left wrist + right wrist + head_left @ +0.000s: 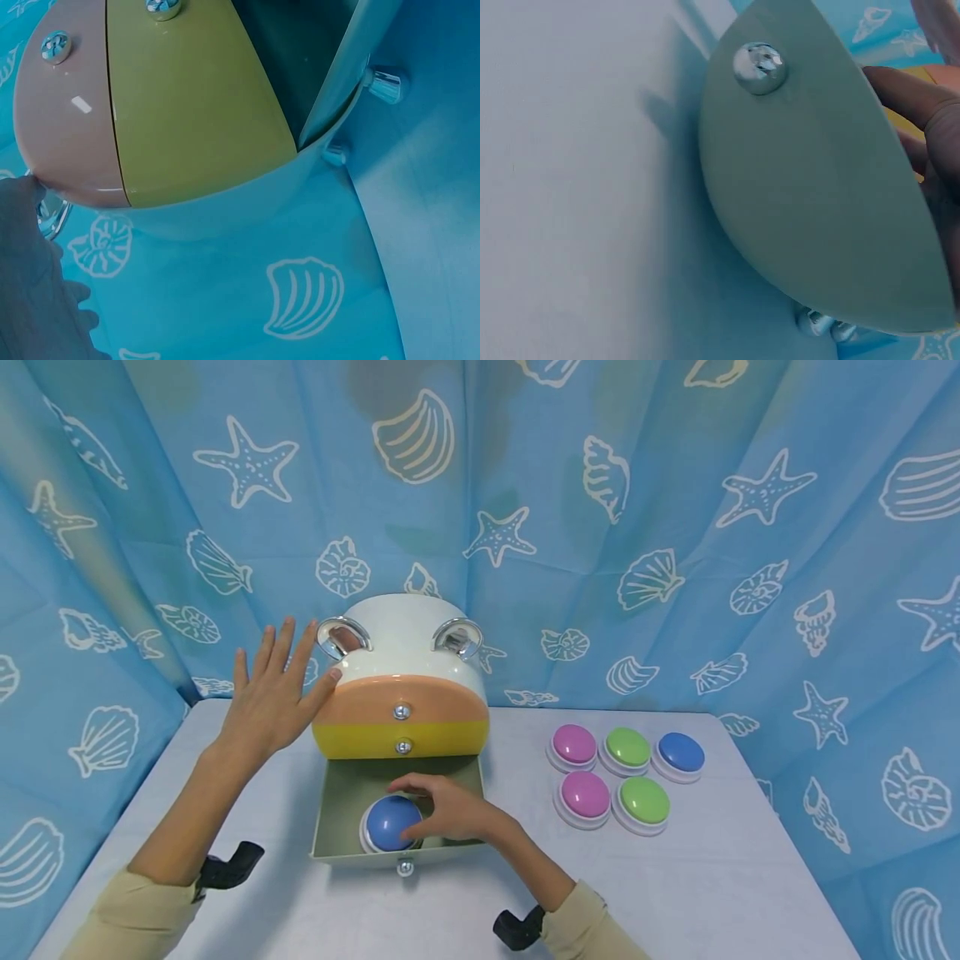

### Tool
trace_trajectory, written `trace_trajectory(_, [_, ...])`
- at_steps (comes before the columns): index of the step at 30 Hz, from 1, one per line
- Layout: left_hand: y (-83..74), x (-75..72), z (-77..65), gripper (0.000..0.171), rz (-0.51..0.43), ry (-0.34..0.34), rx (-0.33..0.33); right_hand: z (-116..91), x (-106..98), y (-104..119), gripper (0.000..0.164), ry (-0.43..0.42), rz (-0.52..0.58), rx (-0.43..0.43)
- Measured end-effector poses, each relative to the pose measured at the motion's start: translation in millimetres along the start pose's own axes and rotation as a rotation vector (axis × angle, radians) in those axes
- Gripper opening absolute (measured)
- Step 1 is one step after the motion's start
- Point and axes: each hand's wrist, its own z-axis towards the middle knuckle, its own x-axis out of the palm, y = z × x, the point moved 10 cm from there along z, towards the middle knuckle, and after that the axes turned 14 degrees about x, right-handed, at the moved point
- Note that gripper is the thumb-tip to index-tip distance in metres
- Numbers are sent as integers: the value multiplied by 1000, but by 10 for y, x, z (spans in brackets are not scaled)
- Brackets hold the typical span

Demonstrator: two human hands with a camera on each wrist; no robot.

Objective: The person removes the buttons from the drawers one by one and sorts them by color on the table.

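A rounded white cabinet (405,635) has an orange drawer (367,699), a yellow drawer (360,740) and a pulled-out green bottom drawer (341,806). Inside the green drawer lies a blue dome button (392,822) on a white base. My right hand (461,810) reaches over the drawer, its thumb and index finger curved round the button; the other fingers are mostly hidden. In the right wrist view the drawer's green front (802,172) hides the button. Spread and straight, my left hand (273,706) is at the cabinet's left side, its thumb by the front's upper edge.
To the right on the white table (517,893) stand several more dome buttons: pink (575,743), green (628,747) and blue (681,752). Small chrome knobs (405,867) mark the drawers. A blue shell-patterned curtain (540,585) hangs behind the table.
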Motion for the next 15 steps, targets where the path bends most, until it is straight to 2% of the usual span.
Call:
trace_trajectory(4, [0,-2,2,77,-5,-2,2,29,72,-18,63,19,-76,24])
trace_trajectory(15, [6,7,2,77,-12,-5,4,103,129,-60,72,13,-156,86])
